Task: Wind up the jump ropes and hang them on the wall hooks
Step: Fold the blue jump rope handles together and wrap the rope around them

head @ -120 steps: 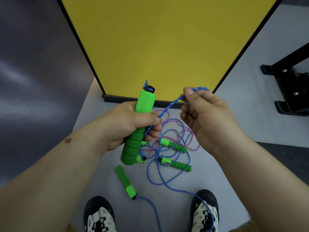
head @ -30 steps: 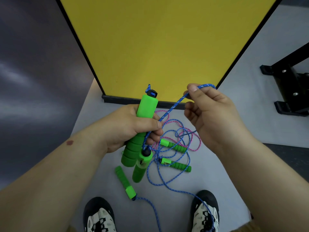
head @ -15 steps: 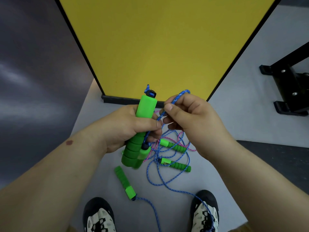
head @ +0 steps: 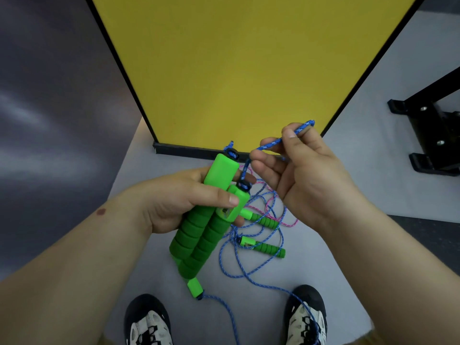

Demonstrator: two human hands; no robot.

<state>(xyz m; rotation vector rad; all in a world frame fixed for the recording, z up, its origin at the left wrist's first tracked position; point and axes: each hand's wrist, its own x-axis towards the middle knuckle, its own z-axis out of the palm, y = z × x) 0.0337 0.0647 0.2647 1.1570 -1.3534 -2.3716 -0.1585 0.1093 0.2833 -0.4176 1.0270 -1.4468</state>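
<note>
My left hand point(head: 174, 205) grips two green foam jump-rope handles point(head: 206, 227) side by side, their flat ends pointing up. From the top of the nearer handle a blue rope point(head: 273, 143) runs up to my right hand point(head: 306, 175), which pinches it between thumb and fingers at chest height. On the grey floor below lie more blue rope point(head: 251, 270), a pink rope point(head: 288, 224) and three more green handles point(head: 265, 221) point(head: 263, 247) point(head: 195, 288). No wall hooks are in view.
A tall yellow panel point(head: 234, 70) with a black frame stands straight ahead on the grey floor point(head: 373, 170). A black metal rack foot point(head: 433, 135) sits at the right. My two shoes point(head: 146, 319) point(head: 306, 317) are at the bottom, with blue rope trailing over the right one.
The second handle, hanging below my left hand a second ago, has come up and now lies beside the first in my left grip. My right hand has pulled the rope up and to the right.
</note>
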